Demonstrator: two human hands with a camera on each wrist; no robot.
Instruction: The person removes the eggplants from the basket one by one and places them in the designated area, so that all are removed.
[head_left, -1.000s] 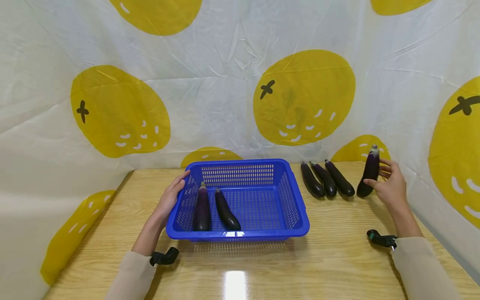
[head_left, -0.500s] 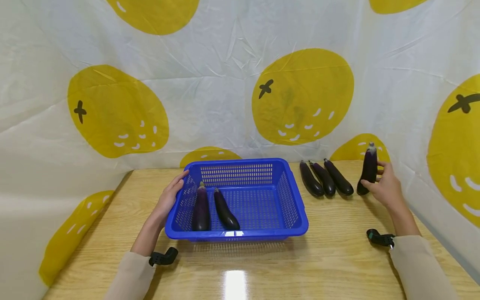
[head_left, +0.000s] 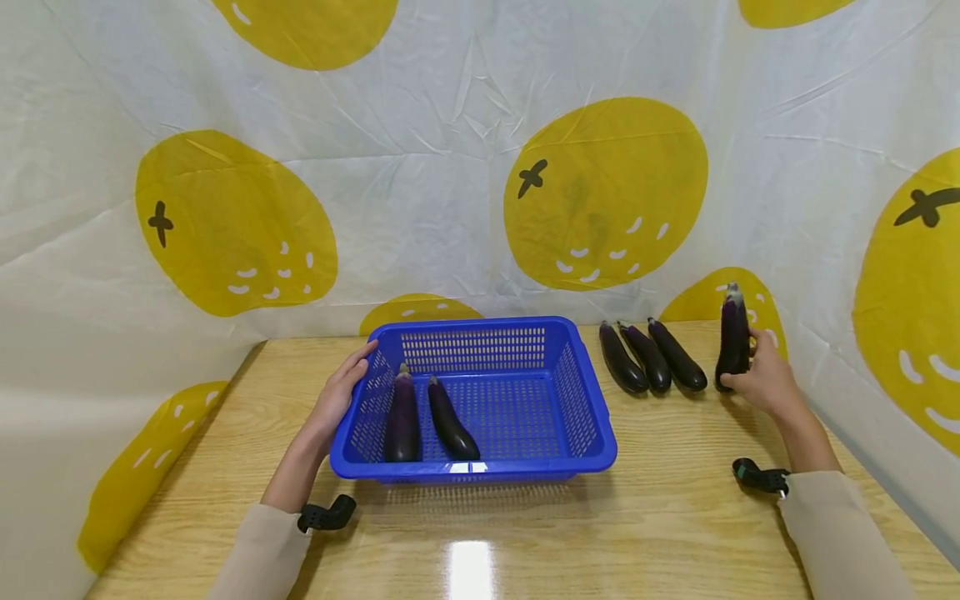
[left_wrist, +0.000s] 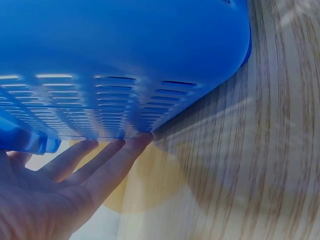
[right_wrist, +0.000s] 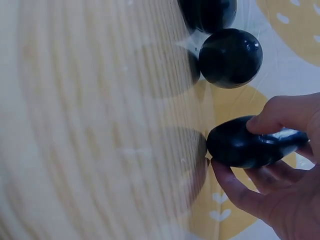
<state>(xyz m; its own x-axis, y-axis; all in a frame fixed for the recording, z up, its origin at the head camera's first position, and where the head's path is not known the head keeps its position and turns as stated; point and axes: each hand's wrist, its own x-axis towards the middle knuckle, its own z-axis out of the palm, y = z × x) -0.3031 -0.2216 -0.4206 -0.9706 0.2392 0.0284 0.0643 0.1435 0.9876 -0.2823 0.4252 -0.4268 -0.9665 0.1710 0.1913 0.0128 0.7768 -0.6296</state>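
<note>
In the head view, a blue basket [head_left: 472,467] holds two dark purple eggplants, one thicker eggplant [head_left: 403,421] and one slimmer eggplant [head_left: 452,423]. My left hand [head_left: 339,397] rests against the basket's left side. The left wrist view shows its nearly straight fingers [left_wrist: 112,167] touching the slotted outer wall; the thumb is mostly hidden there. At the right, my right hand [head_left: 771,379] grips another eggplant [head_left: 734,337], stem up and nearly upright. Seen by the right wrist camera, the thumb lies on one side of this eggplant [right_wrist: 240,142], fingers on the other, its round end close to the table.
Three more eggplants lie side by side between basket and right hand: a left one [head_left: 624,360], a middle one [head_left: 648,358] and a right one [head_left: 678,356]. A white curtain [head_left: 427,225] with yellow fruit prints stands behind the wooden table [head_left: 637,533].
My right hand has shifted slightly left and turned the held eggplant from a rightward lean to nearly upright. The left hand and basket stay in place.
</note>
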